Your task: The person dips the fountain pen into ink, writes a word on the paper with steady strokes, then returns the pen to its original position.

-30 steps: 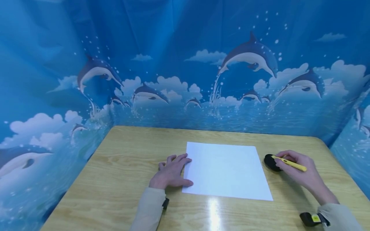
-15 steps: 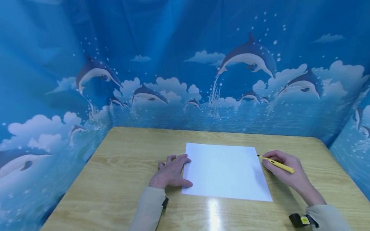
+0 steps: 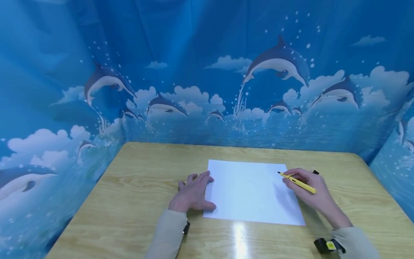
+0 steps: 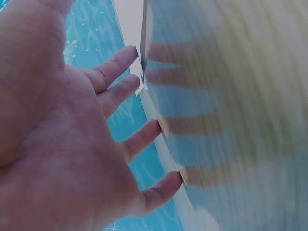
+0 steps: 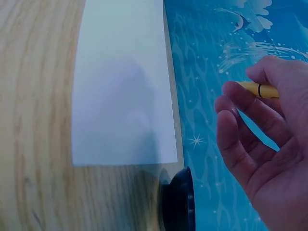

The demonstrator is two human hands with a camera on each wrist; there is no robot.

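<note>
A white sheet of paper (image 3: 249, 194) lies on the wooden table. My left hand (image 3: 192, 196) rests at its left edge, fingers spread, with the thumb and a fingertip on the sheet. In the left wrist view, the left hand's fingertips (image 4: 173, 180) touch down on the surface. My right hand (image 3: 312, 189) pinches a yellow pen (image 3: 302, 185) with a dark tip. That tip is over the sheet's upper right part; whether it touches the paper I cannot tell. The right wrist view shows only part of the pen (image 5: 252, 88) between thumb and fingers.
A black round object (image 5: 178, 202) stands on the table just past the sheet's right edge, mostly hidden behind the right hand in the head view. Around the table (image 3: 142, 172) hangs a blue curtain (image 3: 194, 108) printed with dolphins. Both wrists wear black straps.
My right hand has moved left with the pen, from over the black object to above the sheet. The pen's dark tip has come into view. The left hand has stayed in place.
</note>
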